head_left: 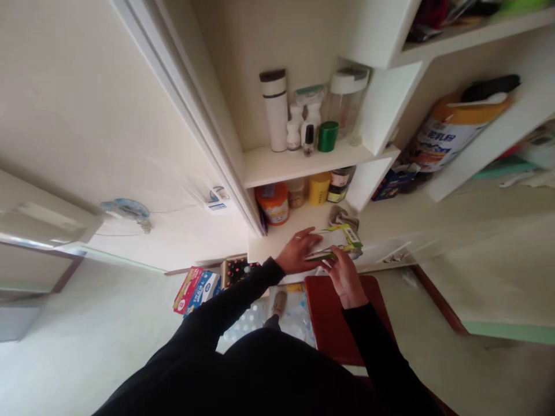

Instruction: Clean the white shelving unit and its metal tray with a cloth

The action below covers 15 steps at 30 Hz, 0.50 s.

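Observation:
A small green and white box (347, 236) with a barcode is held between my two hands, above the lower counter of the white shelf unit. My left hand (300, 252), with a ring on one finger, grips the box's left side. My right hand (344, 276) has its fingers on the near edge of the box. A greyish bundled item (342, 218) lies just behind the box. What lies under the box is hidden.
An orange-lidded tub (274, 205), a yellow container (319, 189) and jars stand in the lower compartment. Above are a white bottle (276, 112) and a green cap (328, 136). A red stool (336, 323) stands below; boxes (202, 292) lie on the floor at left.

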### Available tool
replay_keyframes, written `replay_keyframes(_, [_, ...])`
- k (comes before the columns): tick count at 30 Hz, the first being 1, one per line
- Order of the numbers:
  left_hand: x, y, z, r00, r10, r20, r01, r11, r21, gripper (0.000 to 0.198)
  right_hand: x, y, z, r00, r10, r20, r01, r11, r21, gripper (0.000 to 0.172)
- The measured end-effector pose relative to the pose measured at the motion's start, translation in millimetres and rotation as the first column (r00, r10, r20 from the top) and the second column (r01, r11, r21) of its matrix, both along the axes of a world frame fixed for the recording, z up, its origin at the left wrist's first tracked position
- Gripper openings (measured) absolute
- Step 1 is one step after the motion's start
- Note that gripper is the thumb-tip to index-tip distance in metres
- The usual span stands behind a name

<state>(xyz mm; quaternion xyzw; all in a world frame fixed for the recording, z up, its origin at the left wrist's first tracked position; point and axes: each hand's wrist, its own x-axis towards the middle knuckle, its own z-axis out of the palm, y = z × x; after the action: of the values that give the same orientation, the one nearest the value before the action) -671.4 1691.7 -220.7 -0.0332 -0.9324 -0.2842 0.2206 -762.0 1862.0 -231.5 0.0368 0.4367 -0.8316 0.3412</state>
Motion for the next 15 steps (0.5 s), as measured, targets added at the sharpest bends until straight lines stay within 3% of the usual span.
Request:
replay_keyframes(4, [3,3,-1.5,0.995,0.096,0.024,-0.096,0.995,0.000,0.072,5,-4,-8.2,0.992,0.041,-0.116,-0.038,0.999,0.025,0.064])
replay_keyframes(6, [9,-1,-0.1,0.987,0.160,0.027,-0.161,0.987,0.018,0.071,1,-5,-12.9,0.950,0.165,-0.266,-0.155,0.986,0.058,0.061])
replay_keyframes(8, [20,-9,1.9,0.970,0.241,0.016,-0.242,0.970,0.040,0.070,-17,-5,-18.9,0.817,0.323,-0.478,-0.262,0.946,0.193,0.058])
replay_keyframes(9, [27,-14,2.8,0.959,0.284,0.009,-0.284,0.958,0.048,0.069,-31,-6,-22.5,0.722,0.366,-0.587,-0.238,0.928,0.286,0.058])
replay_keyframes(12, [49,-28,4.6,0.923,0.384,-0.011,-0.383,0.922,0.053,0.066,-89,-12,-35.7,0.473,0.332,-0.816,0.094,0.902,0.421,0.053])
replay_keyframes(15, [69,-36,4.4,0.902,0.431,-0.002,-0.431,0.901,0.046,0.063,-142,-26,-51.2,0.329,0.349,-0.878,0.382,0.801,0.461,0.052])
